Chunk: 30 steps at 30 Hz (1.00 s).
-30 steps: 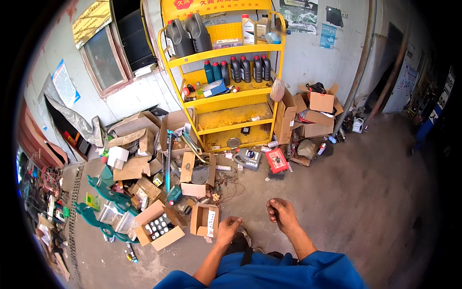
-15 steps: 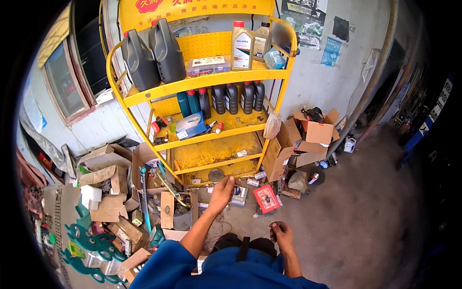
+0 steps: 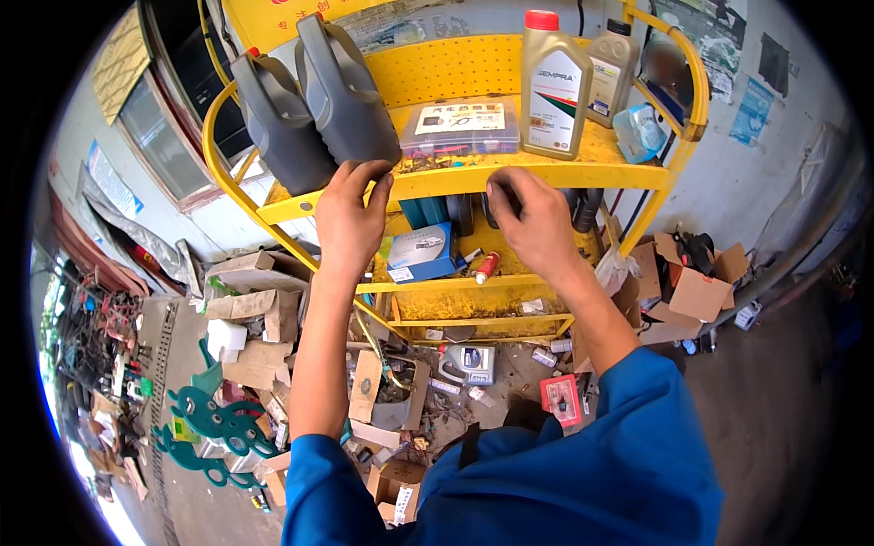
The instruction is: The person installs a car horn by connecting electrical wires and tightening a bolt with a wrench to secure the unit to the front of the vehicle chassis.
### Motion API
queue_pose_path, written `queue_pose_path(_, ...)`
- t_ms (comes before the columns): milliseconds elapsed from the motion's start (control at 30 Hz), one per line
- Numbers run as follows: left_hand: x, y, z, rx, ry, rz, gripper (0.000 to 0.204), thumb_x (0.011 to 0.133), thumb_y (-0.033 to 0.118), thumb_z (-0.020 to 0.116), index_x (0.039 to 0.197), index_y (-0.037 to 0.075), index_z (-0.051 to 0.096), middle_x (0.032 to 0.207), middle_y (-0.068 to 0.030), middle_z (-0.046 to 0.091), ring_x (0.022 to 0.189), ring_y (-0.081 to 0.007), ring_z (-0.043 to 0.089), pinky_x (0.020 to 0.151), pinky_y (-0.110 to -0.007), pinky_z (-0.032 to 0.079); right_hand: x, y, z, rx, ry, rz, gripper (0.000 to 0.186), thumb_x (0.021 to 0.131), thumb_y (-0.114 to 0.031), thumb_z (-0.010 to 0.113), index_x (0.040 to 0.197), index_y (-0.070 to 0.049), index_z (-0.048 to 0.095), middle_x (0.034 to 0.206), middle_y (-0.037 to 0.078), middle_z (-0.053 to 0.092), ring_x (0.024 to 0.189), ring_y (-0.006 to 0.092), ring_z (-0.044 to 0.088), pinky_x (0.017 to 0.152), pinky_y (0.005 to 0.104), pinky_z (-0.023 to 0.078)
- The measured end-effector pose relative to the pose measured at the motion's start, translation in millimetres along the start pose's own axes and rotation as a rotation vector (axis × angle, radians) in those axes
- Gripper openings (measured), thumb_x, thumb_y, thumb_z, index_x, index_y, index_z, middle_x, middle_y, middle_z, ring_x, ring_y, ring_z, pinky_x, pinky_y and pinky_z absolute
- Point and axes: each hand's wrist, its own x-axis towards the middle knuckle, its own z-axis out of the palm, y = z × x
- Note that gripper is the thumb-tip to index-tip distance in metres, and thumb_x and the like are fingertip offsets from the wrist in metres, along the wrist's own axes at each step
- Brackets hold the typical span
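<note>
My left hand (image 3: 350,223) is raised at the front edge of the yellow shelf rack (image 3: 428,175), just below two dark grey jugs (image 3: 346,96). Its fingers are curled with the thumb apart, and nothing shows in them. Farther right, my right hand (image 3: 539,223) hovers by the same edge, below a gold oil bottle (image 3: 553,105) with a red cap. Its fingers are bent, a gap shows at the thumb, and I see nothing held. On the top shelf between the hands lies a flat clear plastic case (image 3: 461,136) with a white label.
A second gold bottle (image 3: 612,77) and a pale blue container (image 3: 640,134) stand top right. A blue box (image 3: 424,252) and a small red bottle (image 3: 488,266) are one shelf down. Cardboard boxes (image 3: 699,287) flank the rack; a grey jug (image 3: 467,364) and red case (image 3: 561,400) lie on the floor.
Both my hands have come up from low in front of my body to the top shelf's front edge. My view has moved closer to the rack.
</note>
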Motion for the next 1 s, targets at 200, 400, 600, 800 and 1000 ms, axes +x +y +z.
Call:
queue_pose_path(200, 74.7, -13.3, 80.8, 0.426, -0.380, -0.053, 0.044, 0.078, 0.026, 0.075, 0.117, 0.008, 0.064, 0.111, -0.0107, 0.065, 0.092, -0.0346, 0.066, 0.078, -0.044, 0.053, 107.2, 65.8, 26.1, -0.756, -0.491, -0.136, 0.016, 0.078, -0.001, 0.063, 0.093, 0.004, 0.067, 0.099, 0.022, 0.065, 0.091, 0.0301, 0.068, 0.071, 0.0377, 0.058)
queue_pose_path(400, 78.4, -35.4, 115.2, 0.614, -0.529, 0.008, 0.031, 0.079, 0.028, 0.074, 0.097, 0.006, 0.061, 0.094, -0.0131, 0.067, 0.084, -0.0357, 0.066, 0.071, -0.047, 0.053, 105.6, 91.4, 28.3, -0.781, -0.597, -0.361, 0.017, 0.075, -0.002, 0.065, 0.090, 0.000, 0.072, 0.095, 0.018, 0.068, 0.085, 0.0290, 0.070, 0.071, 0.0357, 0.058)
queue_pose_path(600, 96.3, -35.4, 120.4, 0.657, -0.680, 0.218, 0.023, 0.082, 0.020, 0.066, 0.090, -0.001, 0.062, 0.087, -0.0193, 0.067, 0.080, -0.0365, 0.067, 0.070, -0.046, 0.055, 118.5, 107.0, 22.7, -0.755, -0.737, -0.492, 0.013, 0.072, -0.004, 0.064, 0.082, 0.002, 0.071, 0.086, 0.017, 0.068, 0.085, 0.0305, 0.069, 0.068, 0.0381, 0.058)
queue_pose_path(800, 106.7, -21.9, 135.6, 0.729, -0.808, 0.282, 0.012, 0.077, 0.005, 0.062, 0.082, 0.002, 0.072, 0.085, -0.0171, 0.071, 0.079, -0.0337, 0.070, 0.070, -0.041, 0.057, 120.2, 112.3, 30.0, -0.850, -0.888, -0.547, 0.015, 0.074, -0.009, 0.064, 0.083, -0.001, 0.073, 0.090, 0.016, 0.069, 0.085, 0.0293, 0.069, 0.067, 0.0379, 0.058)
queue_pose_path(1000, 99.9, -23.5, 124.0, 0.696, -0.779, 0.287, 0.010, 0.074, 0.001, 0.062, 0.077, 0.000, 0.071, 0.082, -0.0198, 0.069, 0.080, -0.0350, 0.070, 0.071, -0.043, 0.057, 129.2, 94.0, 41.5, -0.854, -0.998, -0.504, 0.023, 0.085, -0.015, 0.056, 0.093, -0.002, 0.075, 0.098, 0.017, 0.071, 0.092, 0.0308, 0.070, 0.076, 0.0403, 0.057)
